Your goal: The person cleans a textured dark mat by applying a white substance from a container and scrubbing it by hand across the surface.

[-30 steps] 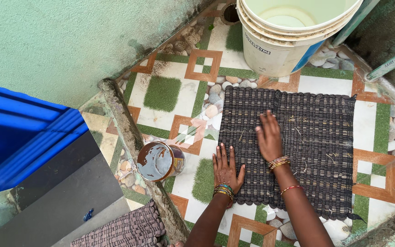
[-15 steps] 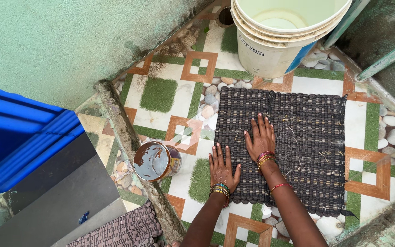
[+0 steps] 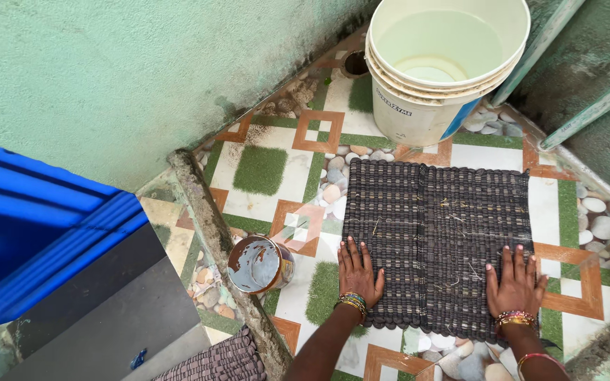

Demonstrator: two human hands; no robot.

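A dark woven floor mat (image 3: 435, 233) lies flat on a patterned tile floor (image 3: 270, 169), with bits of dry straw stuck to it. My left hand (image 3: 359, 274) presses flat on the mat's near left corner, fingers spread. My right hand (image 3: 515, 283) lies flat on the near right corner, fingers apart. Both wrists wear bangles. Neither hand holds anything.
A white bucket (image 3: 443, 63) with some water stands just beyond the mat. A rusty tin can (image 3: 260, 264) sits left of the mat by a low concrete curb (image 3: 210, 219). A blue drum (image 3: 37, 233) and a second folded mat (image 3: 213, 363) are at left. A green wall (image 3: 107, 70) runs behind.
My right hand has slid from the mat's middle to its near right corner. My left hand has stayed on the near left corner. The view has shifted slightly.
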